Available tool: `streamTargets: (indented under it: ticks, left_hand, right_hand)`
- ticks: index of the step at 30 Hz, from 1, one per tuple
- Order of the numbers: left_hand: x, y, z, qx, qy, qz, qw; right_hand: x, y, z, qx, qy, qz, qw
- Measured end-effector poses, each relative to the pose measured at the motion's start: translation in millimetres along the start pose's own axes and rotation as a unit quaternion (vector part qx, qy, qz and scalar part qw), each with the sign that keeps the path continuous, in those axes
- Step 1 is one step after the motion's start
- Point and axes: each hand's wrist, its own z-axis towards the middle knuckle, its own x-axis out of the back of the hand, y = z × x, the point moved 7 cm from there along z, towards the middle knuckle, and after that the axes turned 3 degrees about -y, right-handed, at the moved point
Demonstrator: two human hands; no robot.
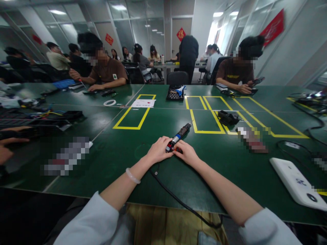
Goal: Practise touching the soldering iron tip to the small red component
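A dark electric screwdriver [180, 134] with a blue band and a thin bit lies over the green table, its bit pointing away to the upper right. My left hand [160, 149] is closed round its rear left side. From the right, my right hand [186, 151] is closed at the same rear end, with a small red and orange part showing by its fingers. The two hands nearly meet there, and the fingertips are partly hidden. A black cable [173, 195] runs from below my hands over the table's near edge.
Yellow tape outlines [208, 132] mark the green table [122, 149]. Beyond stand a black parts tray [175, 93] and a black holder [228, 118]. A white device [297, 183] lies right, wiring [48, 117] left. Two people work across the table; another person's hand shows at far left.
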Motion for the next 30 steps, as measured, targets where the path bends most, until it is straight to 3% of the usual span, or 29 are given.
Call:
streamTargets:
  ticks: [9, 20, 25, 30]
  left_hand:
    - [-0.6, 11, -2, 0.017, 0.004, 0.071, 0.997]
    - [-0.3, 6, 3, 0.037, 0.002, 0.114, 0.993]
    - [11.5, -27, 6, 0.072, 0.012, 0.151, 0.986]
    - [32.2, -94, 0, 0.168, 0.014, 0.163, 0.972]
  right_hand:
    - [5, -9, -2, 0.033, 0.010, -0.010, 0.999]
    - [8, -5, -6, -0.008, 0.002, 0.014, 1.000]
    - [8, 0, -6, -0.024, -0.016, 0.014, 0.999]
    - [8, 2, -6, -0.021, -0.034, 0.019, 0.999]
